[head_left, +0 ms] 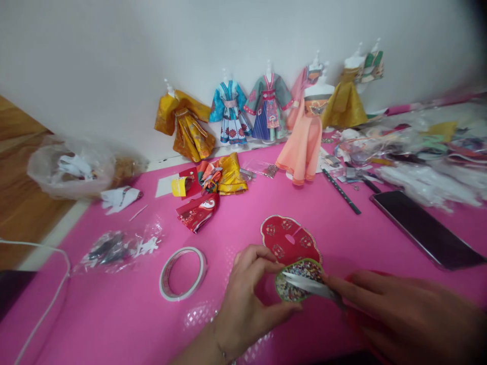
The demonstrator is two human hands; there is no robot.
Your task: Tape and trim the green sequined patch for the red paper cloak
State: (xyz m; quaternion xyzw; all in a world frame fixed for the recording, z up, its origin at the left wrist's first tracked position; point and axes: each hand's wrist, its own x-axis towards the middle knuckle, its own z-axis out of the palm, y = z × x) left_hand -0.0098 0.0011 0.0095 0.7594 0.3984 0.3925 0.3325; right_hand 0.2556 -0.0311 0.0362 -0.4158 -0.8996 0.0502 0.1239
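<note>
We are working at a pink mat pushed against a white wall, with 1 head view to go on. Beyond our hands, a row of small paper dresses is standing along the wall, and a roll of clear tape is lying just to the left of our left hand.

Our left hand is pinching a small round patterned paper piece at its left edge, thumb underneath and fingers curled over the top, closed on it lightly. Our right hand is closed around the scissors, whose blades are lying across the paper piece and pointing left toward our left fingers. How far the blades are parted we cannot tell. A red scalloped paper piece is lying flat on the mat, just beyond the round one and partly under it.

To cut well here, we judge that we should be turning the paper with the left hand instead of twisting the scissors, taking short snips along the green border, and keeping the pinching fingers clear of the tips.

Both wrists are hovering low over the mat, forearms coming in from the near edge, the right one more blurred.
</note>
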